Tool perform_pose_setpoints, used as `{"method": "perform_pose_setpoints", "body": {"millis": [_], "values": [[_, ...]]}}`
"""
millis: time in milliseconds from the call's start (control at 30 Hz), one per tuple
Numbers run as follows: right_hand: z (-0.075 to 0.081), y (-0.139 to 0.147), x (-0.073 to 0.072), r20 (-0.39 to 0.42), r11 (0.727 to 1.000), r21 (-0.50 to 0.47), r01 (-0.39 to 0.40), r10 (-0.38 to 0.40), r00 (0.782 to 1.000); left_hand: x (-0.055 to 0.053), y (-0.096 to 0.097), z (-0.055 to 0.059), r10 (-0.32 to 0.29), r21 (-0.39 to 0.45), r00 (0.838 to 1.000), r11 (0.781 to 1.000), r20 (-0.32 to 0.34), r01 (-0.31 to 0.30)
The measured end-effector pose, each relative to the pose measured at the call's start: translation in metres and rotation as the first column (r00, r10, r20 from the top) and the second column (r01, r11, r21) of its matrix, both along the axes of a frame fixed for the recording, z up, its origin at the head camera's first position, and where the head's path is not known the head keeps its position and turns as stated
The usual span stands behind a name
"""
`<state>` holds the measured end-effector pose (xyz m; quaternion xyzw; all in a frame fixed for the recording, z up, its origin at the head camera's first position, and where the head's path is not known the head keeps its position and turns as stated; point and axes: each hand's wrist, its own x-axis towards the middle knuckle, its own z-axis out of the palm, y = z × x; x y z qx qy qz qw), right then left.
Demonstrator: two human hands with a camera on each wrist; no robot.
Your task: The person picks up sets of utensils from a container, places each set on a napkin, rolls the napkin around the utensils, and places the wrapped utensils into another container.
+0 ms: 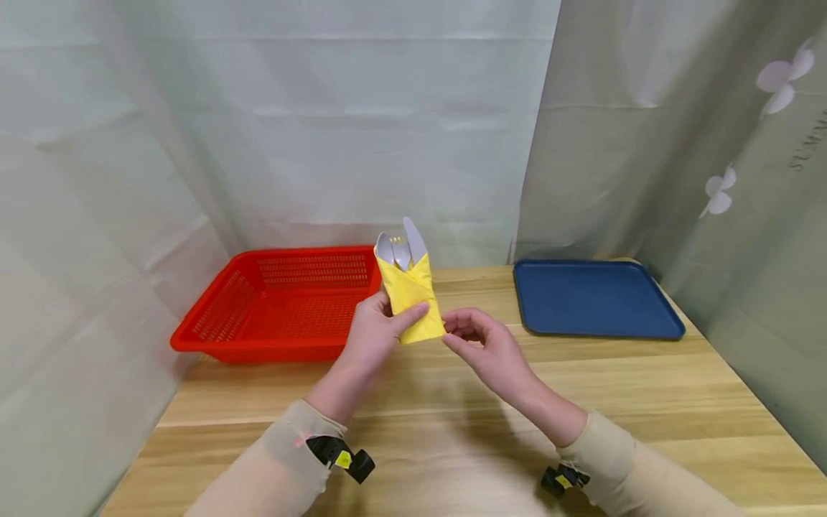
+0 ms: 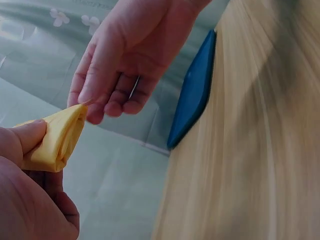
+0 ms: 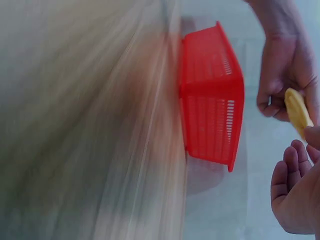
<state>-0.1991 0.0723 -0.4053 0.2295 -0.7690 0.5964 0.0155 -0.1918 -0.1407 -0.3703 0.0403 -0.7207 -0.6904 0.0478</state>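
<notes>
Above the table, my left hand (image 1: 375,327) grips a folded yellow napkin (image 1: 407,291), thumb across its front. From the napkin's top pocket stick out a knife (image 1: 415,240), two spoon bowls, the nearer spoon (image 1: 402,254) in the middle, and fork tines behind it. My right hand (image 1: 487,352) pinches the napkin's lower right corner between thumb and index finger, its other fingers loosely bent. In the left wrist view the folded layers show at the bottom end of the napkin (image 2: 60,137); the cutlery is hidden there.
A red plastic basket (image 1: 258,350) with slotted walls stands at the back left of the wooden table (image 1: 426,445). At the back right lies a blue tray (image 1: 597,298). Pale curtains (image 1: 388,129) close off the back and both sides.
</notes>
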Motion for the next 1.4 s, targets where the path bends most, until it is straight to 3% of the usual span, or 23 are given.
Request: {"method": "perform_pose_setpoints", "body": {"millis": [133,233,400,533,767,900,967,1167,1233,1400], "values": [[-0.002,-0.003,-0.004,-0.123,0.990,0.139,0.010,0.007,0.992,-0.003,-0.012,0.008,0.025,-0.068,0.999,0.997,0.032,-0.022],[-0.005,-0.005,-0.009,-0.236,0.976,0.218,0.011,0.042,0.971,-0.005,-0.022,0.014,0.036,-0.097,0.998,0.995,0.046,-0.032],[-0.010,-0.012,-0.018,-0.418,0.938,0.346,0.007,0.147,0.896,-0.007,-0.039,0.023,0.039,-0.158,0.996,0.987,0.082,-0.026],[-0.012,-0.019,-0.024,-0.513,0.895,0.444,0.037,0.220,0.829,-0.010,-0.052,0.029,0.037,-0.184,0.992,0.983,0.122,-0.014],[-0.016,-0.039,-0.027,-0.578,0.854,0.520,0.010,0.343,0.741,-0.019,-0.071,0.034,0.039,-0.230,0.984,0.973,0.171,0.001],[-0.018,-0.053,-0.028,-0.583,0.811,0.586,-0.001,0.421,0.695,-0.022,-0.086,0.034,0.054,-0.267,0.979,0.964,0.194,0.000],[-0.019,-0.060,-0.028,-0.566,0.779,0.627,0.003,0.454,0.688,-0.023,-0.093,0.033,0.063,-0.290,0.976,0.957,0.209,0.000],[-0.020,-0.074,-0.025,-0.470,0.682,0.731,-0.028,0.533,0.704,-0.025,-0.113,0.033,0.072,-0.367,0.969,0.930,0.238,0.021],[-0.020,-0.078,-0.024,-0.459,0.668,0.743,-0.038,0.551,0.697,-0.026,-0.120,0.034,0.076,-0.396,0.967,0.918,0.245,0.028],[-0.024,-0.085,-0.023,-0.460,0.662,0.748,-0.045,0.566,0.684,-0.029,-0.135,0.035,0.077,-0.444,0.962,0.895,0.262,0.049]]}}
